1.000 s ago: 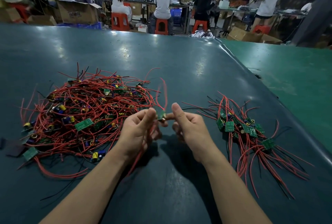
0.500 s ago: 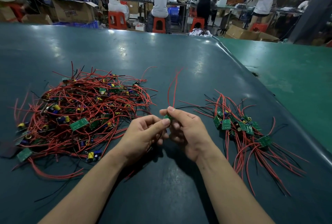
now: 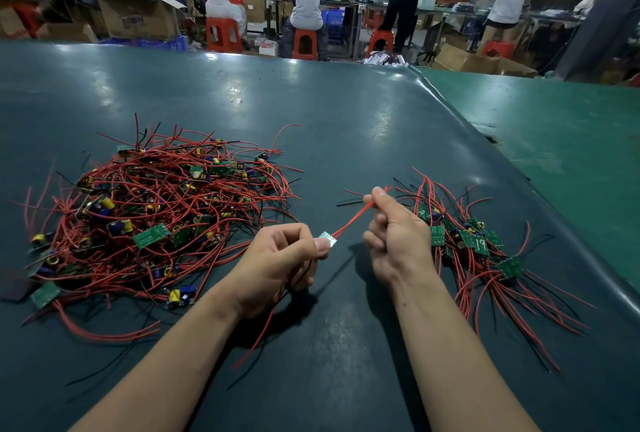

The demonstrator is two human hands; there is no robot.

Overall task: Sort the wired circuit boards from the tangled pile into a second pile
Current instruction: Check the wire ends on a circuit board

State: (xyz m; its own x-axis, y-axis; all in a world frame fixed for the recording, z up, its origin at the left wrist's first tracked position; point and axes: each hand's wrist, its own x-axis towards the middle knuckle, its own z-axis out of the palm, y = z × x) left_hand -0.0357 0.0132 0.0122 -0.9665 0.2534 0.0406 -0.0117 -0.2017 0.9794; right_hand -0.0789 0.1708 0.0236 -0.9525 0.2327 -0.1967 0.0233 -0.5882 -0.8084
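A tangled pile (image 3: 162, 213) of small green circuit boards with red and black wires lies on the left of the dark green table. A smaller, looser second pile (image 3: 478, 244) lies on the right. Between them, my left hand (image 3: 277, 265) pinches one small green circuit board (image 3: 327, 239) at thumb and fingertip; more wires hang below that fist. My right hand (image 3: 394, 234) is closed on that board's red wire (image 3: 353, 218), drawn taut up and to the right, its end poking past my fingertips.
The dark table surface (image 3: 311, 126) stretches far ahead. A raised seam and a lighter green table (image 3: 554, 126) run along the right. Beyond the far edge, people sit on red stools (image 3: 223, 33) among cardboard boxes.
My hands have drawn apart. The right hand slid along the red wire away from the board, pulling it straight; the wire no longer stands up in a loop.
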